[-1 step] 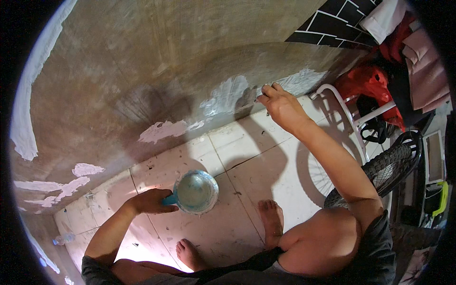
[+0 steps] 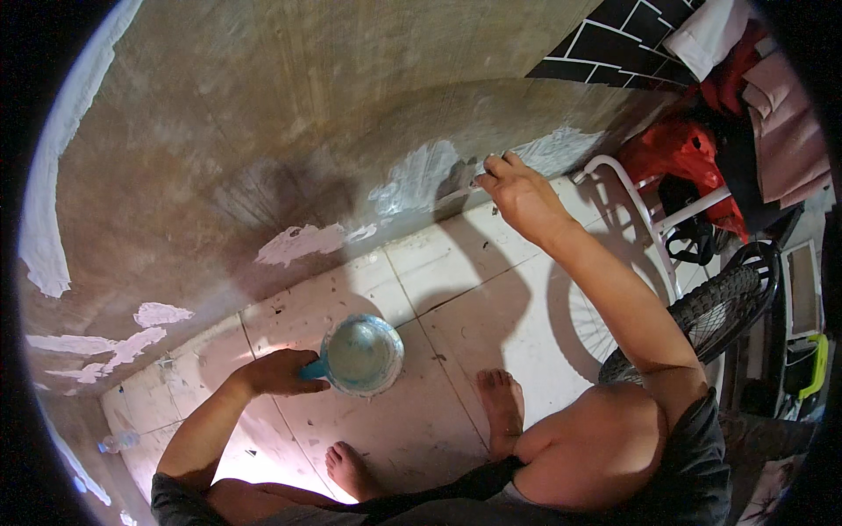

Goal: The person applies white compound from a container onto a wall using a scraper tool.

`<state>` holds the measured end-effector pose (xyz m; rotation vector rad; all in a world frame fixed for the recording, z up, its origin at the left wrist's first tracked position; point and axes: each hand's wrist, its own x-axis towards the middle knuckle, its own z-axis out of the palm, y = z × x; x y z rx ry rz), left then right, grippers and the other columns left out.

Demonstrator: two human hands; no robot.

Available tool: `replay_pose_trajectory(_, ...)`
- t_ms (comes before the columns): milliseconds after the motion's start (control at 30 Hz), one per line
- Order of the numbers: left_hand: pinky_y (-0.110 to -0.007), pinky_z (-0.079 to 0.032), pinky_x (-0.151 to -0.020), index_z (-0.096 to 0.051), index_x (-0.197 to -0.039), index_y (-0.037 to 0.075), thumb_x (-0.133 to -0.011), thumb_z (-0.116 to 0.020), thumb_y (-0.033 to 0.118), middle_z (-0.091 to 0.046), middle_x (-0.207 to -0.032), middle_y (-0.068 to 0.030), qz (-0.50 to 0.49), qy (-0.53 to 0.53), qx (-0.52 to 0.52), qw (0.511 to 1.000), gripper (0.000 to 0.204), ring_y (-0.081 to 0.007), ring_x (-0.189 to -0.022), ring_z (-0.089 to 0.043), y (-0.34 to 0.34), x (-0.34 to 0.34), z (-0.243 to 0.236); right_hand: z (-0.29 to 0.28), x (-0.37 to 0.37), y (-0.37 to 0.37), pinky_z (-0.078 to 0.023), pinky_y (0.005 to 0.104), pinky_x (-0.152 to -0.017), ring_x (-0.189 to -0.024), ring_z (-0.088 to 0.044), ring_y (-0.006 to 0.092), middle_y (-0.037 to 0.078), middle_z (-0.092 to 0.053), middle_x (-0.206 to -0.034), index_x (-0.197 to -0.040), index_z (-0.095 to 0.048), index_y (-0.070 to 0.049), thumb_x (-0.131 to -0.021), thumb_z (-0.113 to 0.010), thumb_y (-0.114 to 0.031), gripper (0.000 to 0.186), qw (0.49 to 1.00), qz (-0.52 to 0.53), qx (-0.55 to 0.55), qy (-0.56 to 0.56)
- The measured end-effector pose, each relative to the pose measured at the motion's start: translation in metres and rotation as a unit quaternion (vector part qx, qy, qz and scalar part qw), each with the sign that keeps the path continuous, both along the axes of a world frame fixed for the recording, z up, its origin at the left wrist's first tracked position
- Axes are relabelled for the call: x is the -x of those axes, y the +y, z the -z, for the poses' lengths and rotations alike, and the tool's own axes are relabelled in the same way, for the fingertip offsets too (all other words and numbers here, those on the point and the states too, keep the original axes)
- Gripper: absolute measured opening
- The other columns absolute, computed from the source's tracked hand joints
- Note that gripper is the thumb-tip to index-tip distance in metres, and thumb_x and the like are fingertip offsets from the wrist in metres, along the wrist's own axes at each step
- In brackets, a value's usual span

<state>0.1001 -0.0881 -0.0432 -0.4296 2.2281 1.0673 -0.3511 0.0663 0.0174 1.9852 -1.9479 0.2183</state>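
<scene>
Near edge: taken up by the bent legs [image 2: 588, 443], with the left foot [image 2: 349, 469] and the right foot [image 2: 502, 408] bare on the floor, well apart.
Tile floor [image 2: 517, 329]: pale, marked by joints and small dark scraps; open for moving between the feet and the wall foot, narrowing at left toward a small clear bottle [image 2: 120, 440].
Left hand [image 2: 279, 373]: closed around the handle of the blue dipper, with the thumb side toward the bowl.
Blue dipper [image 2: 391, 379]: in front of the feet, near the middle of the view, opening upward, with whitish paste [image 2: 358, 349] inside and smears on the rim.
Right edge: limited by a black bicycle wheel [image 2: 715, 316] beside the right forearm, and farther by a white tubular frame [image 2: 645, 206] and a red bag-like thing [image 2: 671, 153].
Right hand [image 2: 517, 191]: stretched far forward, close to the lower wall, with fingers bent together; cannot tell if gripping something thin or touching the wall.
Wall [image 2: 263, 88]: brownish, closing the far side, with a white patch [image 2: 417, 175] just left of the right hand and a pinkish patch [image 2: 303, 243] lower.
Far corner: covered by black tiles [image 2: 605, 39] with white lines.
</scene>
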Motion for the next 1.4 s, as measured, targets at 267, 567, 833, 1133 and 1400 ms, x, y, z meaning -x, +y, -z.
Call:
replay_pose_trajectory(267,-0.042,-0.052,-0.085,-0.065,-0.111,0.004,-0.090,-0.066,0.052,-0.070,-0.103,-0.0186,-0.002,0.012,-0.007,1.000,0.052,-0.0339,-0.094,-0.067,0.002,0.001,0.007,-0.112,-0.005,0.016,-0.054,0.0423,-0.085,-0.104,-0.058,0.0332,0.012,-0.060,-0.105,-0.102,-0.069,-0.004,-0.083,-0.062,-0.008,0.021,0.995,0.021,0.091,0.035)
replay_pose_trajectory(567,-0.035,-0.059,-0.071,-0.062,-0.120,0.006,-0.087,-0.070,0.055,-0.066,-0.102,-0.0143,-0.040,-0.083,-0.026,0.995,0.060,-0.0204,-0.084,-0.068,0.003,0.016,-0.017,-0.110,-0.030,0.018,-0.052,0.0401,-0.085,-0.099,-0.059,0.0316,0.012,-0.060,-0.105,-0.099,-0.071,-0.004,-0.077,-0.062,-0.001,0.024,1.000,0.000,-0.001,0.005)
replay_pose_trajectory(833,-0.035,-0.060,-0.067,-0.062,-0.113,0.006,-0.089,-0.068,0.055,-0.068,-0.096,-0.0146,0.002,-0.057,0.006,0.998,0.056,-0.0226,-0.072,-0.070,0.005,0.007,-0.009,-0.101,-0.040,0.002,-0.054,0.0417,-0.085,-0.103,-0.058,0.0347,0.014,-0.060,-0.105,-0.100,-0.070,-0.003,-0.079,-0.060,-0.001,0.024,0.998,-0.009,0.064,0.007)
replay_pose_trajectory(1133,-0.037,-0.059,-0.069,-0.062,-0.112,0.005,-0.089,-0.069,0.055,-0.068,-0.095,-0.0158,0.010,-0.045,0.017,0.999,0.055,-0.0240,-0.075,-0.070,0.004,0.008,-0.008,-0.128,-0.052,0.014,-0.052,0.0398,-0.084,-0.099,-0.059,0.0315,0.011,-0.059,-0.105,-0.101,-0.070,-0.004,-0.074,-0.064,0.002,0.029,0.997,-0.014,0.063,0.034)
replay_pose_trajectory(1400,-0.041,-0.056,-0.074,-0.063,-0.111,0.005,-0.089,-0.068,0.056,-0.067,-0.093,-0.0170,-0.005,-0.049,0.002,0.999,0.056,-0.0279,-0.077,-0.070,0.005,0.008,-0.010,-0.059,-0.027,-0.006,-0.053,0.0408,-0.089,-0.104,-0.059,0.0327,0.012,-0.059,-0.109,-0.104,-0.070,-0.004,-0.077,-0.062,-0.001,0.028,1.000,-0.001,0.016,0.011)
